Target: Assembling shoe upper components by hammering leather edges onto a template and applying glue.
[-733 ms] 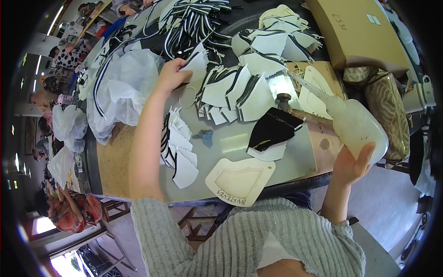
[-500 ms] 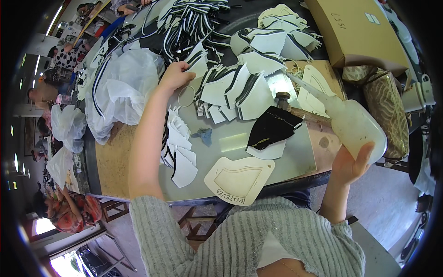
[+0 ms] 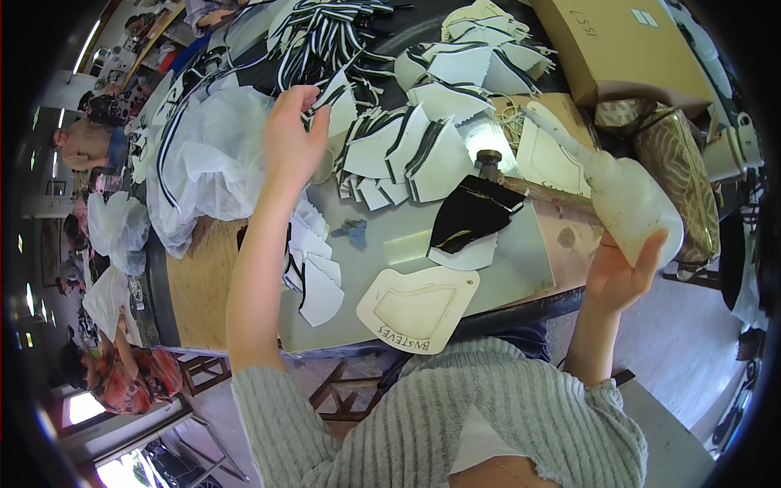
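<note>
My left hand [image 3: 294,138] is raised over the left part of the worktable, thumb and fingers apart with nothing between them. Just beyond its thumb lies a white cut piece with a black edge [image 3: 340,102]. My right hand [image 3: 622,272] grips a translucent white squeeze bottle [image 3: 639,207], tilted so its long nozzle points up and to the left. Between the hands lie fanned stacks of white pieces with dark edges [image 3: 378,150]. A black piece [image 3: 468,215] rests on a white one. Nearer me is a cream template [image 3: 419,313] with a cut-out outline.
Black-and-white striped strips [image 3: 325,37] are heaped at the back. Clear plastic bags [image 3: 211,150] cover the left side. A cardboard box [image 3: 626,49] and a patterned pouch [image 3: 679,183] stand at right. Another row of white pieces [image 3: 320,289] lies near my left forearm. Other people sit farther left.
My left hand has gone from closed fingers at the white pieces to spread fingers, slightly nearer me. The right hand still holds the bottle. The whole view has shifted a little.
</note>
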The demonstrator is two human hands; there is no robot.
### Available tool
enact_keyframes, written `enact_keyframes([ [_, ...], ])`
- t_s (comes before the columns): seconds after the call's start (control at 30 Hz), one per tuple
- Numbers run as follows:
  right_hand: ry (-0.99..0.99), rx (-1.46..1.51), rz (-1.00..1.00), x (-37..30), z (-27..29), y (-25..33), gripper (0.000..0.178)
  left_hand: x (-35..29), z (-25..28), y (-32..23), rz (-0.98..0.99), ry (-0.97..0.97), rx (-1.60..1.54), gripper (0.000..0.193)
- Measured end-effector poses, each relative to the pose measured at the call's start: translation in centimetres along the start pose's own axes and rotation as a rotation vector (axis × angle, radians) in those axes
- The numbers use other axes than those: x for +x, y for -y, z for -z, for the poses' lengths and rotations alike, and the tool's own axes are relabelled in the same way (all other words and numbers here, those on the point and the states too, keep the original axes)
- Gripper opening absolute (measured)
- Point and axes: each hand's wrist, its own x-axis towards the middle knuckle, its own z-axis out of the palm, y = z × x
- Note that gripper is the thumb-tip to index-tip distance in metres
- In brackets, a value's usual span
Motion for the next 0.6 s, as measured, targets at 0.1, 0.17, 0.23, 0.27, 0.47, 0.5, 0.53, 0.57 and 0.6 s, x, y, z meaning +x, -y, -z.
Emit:
enact_keyframes([
  [0.1,0.006,0.149,-0.135,0.3,-0.6,0.2,0.051,-1.3,1.2,-3.6,0.024,0.081,-0.166,0.019],
  [0.17,0.001,0.143,-0.159,0.1,-1.2,0.2,0.051,-1.9,1.3,-5.3,0.002,0.144,-0.255,0.019],
  [0.23,0.031,0.166,-0.199,0.0,-1.0,0.2,0.052,-1.9,0.5,-6.4,-0.079,0.182,-0.166,0.023],
  [0.27,0.03,0.168,-0.199,-0.1,-1.0,0.4,0.052,-2.0,0.1,-7.0,-0.157,0.216,-0.076,0.026],
  [0.47,-0.016,0.188,-0.185,-0.2,-0.4,0.9,0.051,-3.6,-1.8,-8.8,-0.158,0.275,0.173,0.037],
  [0.5,-0.024,0.188,-0.185,-0.2,-0.3,0.9,0.05,-3.8,-2.1,-8.7,-0.119,0.278,0.159,0.039],
  [0.53,-0.031,0.188,-0.183,-0.1,-0.2,1.0,0.05,-4.0,-2.4,-8.6,-0.081,0.279,0.143,0.04],
  [0.57,-0.03,0.191,-0.181,-0.1,0.0,1.0,0.05,-4.2,-2.7,-8.5,-0.083,0.277,0.145,0.04],
  [0.6,-0.026,0.202,-0.183,-0.2,0.2,1.0,0.049,-4.3,-2.9,-8.4,-0.093,0.235,0.134,0.04],
])
